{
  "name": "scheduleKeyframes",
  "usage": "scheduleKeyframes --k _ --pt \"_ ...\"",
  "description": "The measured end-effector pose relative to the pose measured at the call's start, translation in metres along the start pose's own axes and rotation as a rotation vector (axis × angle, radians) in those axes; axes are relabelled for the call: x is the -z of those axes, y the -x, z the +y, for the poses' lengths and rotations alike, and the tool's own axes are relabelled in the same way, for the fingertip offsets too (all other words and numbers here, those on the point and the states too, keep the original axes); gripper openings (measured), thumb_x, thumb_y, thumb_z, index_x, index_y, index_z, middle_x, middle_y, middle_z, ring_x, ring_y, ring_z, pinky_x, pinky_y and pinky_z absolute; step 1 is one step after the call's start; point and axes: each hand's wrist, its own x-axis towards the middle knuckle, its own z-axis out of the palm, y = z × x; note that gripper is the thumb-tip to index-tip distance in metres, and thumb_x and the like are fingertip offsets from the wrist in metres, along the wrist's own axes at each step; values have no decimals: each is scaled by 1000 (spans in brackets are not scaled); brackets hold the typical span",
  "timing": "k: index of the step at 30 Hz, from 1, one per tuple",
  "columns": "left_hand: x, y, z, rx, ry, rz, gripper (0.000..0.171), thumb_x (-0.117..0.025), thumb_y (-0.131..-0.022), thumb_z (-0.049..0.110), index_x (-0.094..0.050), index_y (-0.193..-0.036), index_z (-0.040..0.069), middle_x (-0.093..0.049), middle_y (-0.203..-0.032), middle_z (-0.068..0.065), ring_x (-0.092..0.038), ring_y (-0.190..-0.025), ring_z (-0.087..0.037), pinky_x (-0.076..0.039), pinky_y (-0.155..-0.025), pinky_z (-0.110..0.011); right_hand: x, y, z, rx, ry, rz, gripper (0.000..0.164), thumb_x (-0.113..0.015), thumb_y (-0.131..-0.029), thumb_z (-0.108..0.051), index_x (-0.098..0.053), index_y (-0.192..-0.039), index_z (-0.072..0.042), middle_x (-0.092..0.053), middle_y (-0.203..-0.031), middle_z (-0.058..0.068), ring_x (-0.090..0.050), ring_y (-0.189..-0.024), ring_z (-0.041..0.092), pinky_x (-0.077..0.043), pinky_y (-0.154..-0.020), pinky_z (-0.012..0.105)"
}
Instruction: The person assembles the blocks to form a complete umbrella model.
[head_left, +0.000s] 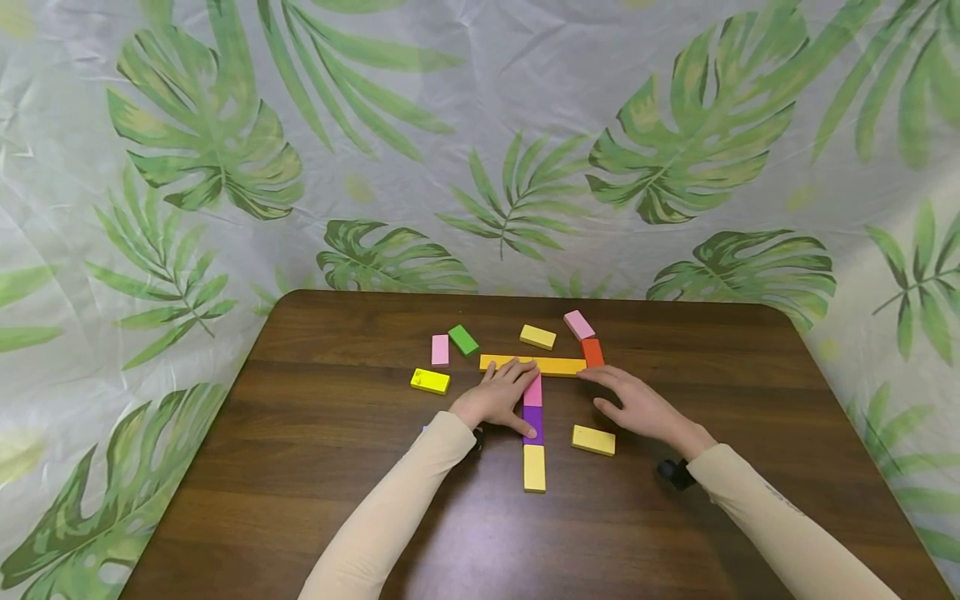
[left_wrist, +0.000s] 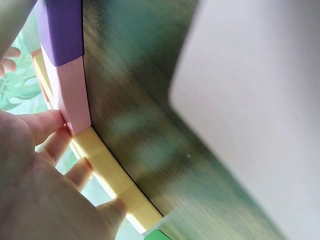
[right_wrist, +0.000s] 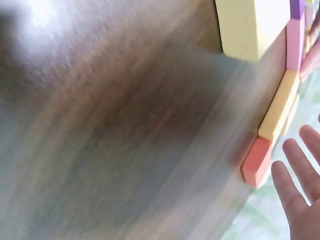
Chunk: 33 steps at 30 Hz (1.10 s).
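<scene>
On the brown table, two orange blocks lie end to end in a crosswise row. From its middle a column runs toward the person: a pink block, a purple block and a pale yellow block. My left hand rests with extended fingers on the orange row by the pink block, its thumb at the purple block. In the left wrist view its fingertips touch the row's side. My right hand has its fingers outstretched near the row's right end, beside a red block, holding nothing.
Loose blocks surround the shape: a green block, a pink block and a bright yellow block at left; another pink block touching the red one; pale yellow blocks behind and at right. A leaf-print cloth hangs behind the table.
</scene>
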Motion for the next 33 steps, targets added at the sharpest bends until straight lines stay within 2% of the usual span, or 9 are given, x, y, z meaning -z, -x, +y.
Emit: scheduleKeyframes --k 7,13,19,33 --pt "-1 0 -1 0 1 5 108 -73 -74 60 -18 -154 13 -13 -159 -2 -6 -145 -24 -3 -114 -50 -3 9 -7 52 -3 -21 50 -66 -91 -17 -51 -138 -6 -48 -137 19 -45 -125 38 -37 -99 58" --pt "-2 0 -1 -1 -2 7 108 -72 -74 60 -18 -154 13 -13 -159 -1 -7 -145 -24 -3 -114 -50 -10 17 -6 81 -3 -49 52 -69 -89 -24 -53 -137 -10 -51 -136 10 -47 -124 31 -39 -99 54" --pt "-3 -1 -1 8 -11 -4 108 -72 -74 61 -17 -154 14 -11 -159 -1 -5 -145 -23 -2 -114 -49 -15 25 -7 104 11 -83 52 -69 -89 -31 -55 -136 -13 -53 -133 8 -49 -121 30 -42 -96 53" --pt "0 1 0 -2 4 2 107 -72 -74 59 -18 -154 13 -13 -159 -2 -6 -145 -24 -2 -114 -49 -23 37 -8 153 57 -91 51 -73 -84 -16 -58 -132 -12 -53 -132 6 -48 -119 26 -44 -93 50"
